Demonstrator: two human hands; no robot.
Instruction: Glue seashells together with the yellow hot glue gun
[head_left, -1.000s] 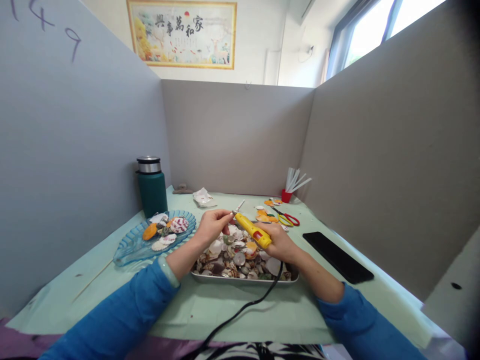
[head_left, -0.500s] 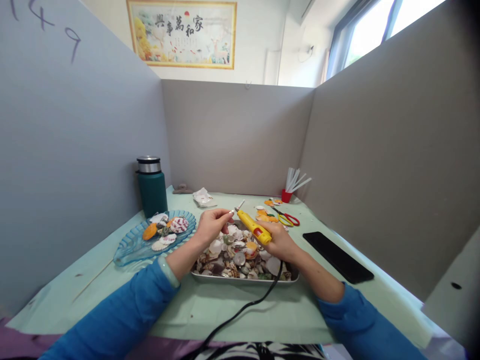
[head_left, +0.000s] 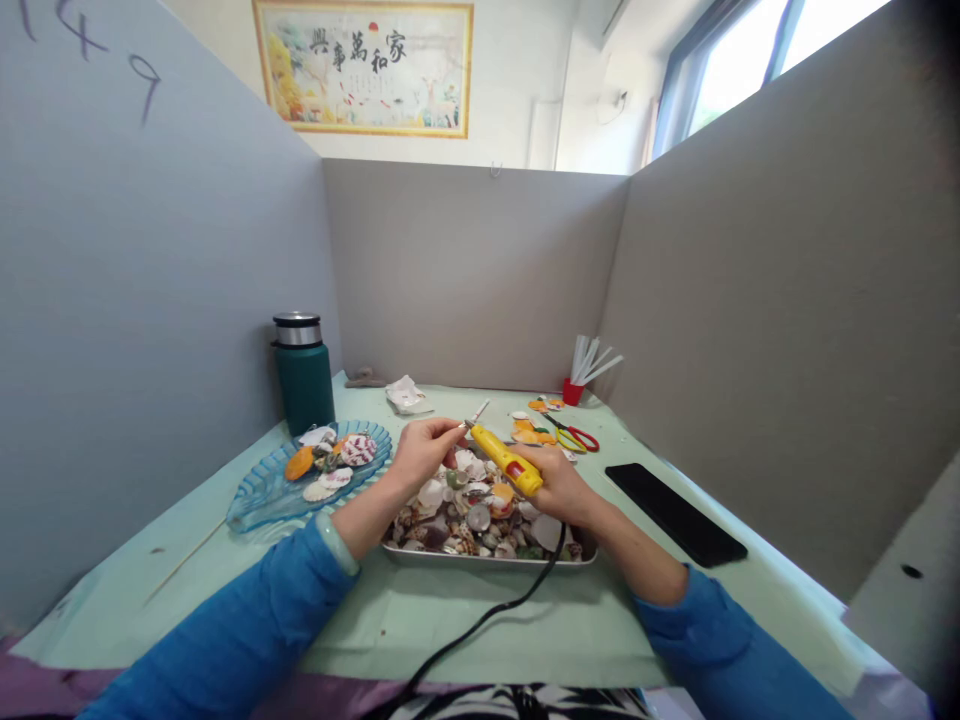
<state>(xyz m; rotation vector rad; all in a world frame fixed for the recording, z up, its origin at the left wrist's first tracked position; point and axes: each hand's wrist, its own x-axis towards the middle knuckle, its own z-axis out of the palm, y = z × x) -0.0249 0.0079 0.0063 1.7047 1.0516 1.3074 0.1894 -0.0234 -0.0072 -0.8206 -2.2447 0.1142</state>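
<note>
My right hand (head_left: 559,482) is wrapped round a yellow hot glue gun (head_left: 504,458) with a black cord. Its metal nozzle points up and left, right at the fingertips of my left hand (head_left: 426,455). Those fingers are pinched together on something small and whitish that I cannot make out. A thin white stick (head_left: 481,410) shows just beyond the nozzle; whether it is held or fixed there is unclear. Both hands hover over a metal tray (head_left: 480,563) heaped with mixed seashells (head_left: 478,515).
Left stands a blue plastic dish (head_left: 259,500) with shells, beside a green bottle (head_left: 304,380) and a thin wooden stick (head_left: 184,562). At right lie scissors (head_left: 581,438), orange shells (head_left: 531,432) and a black phone (head_left: 675,513). A red cup (head_left: 574,391) holds glue sticks; crumpled paper (head_left: 406,395) lies behind.
The glue gun has shifted slightly left, bringing its nozzle closer to my left fingertips. My left hand has hardly moved.
</note>
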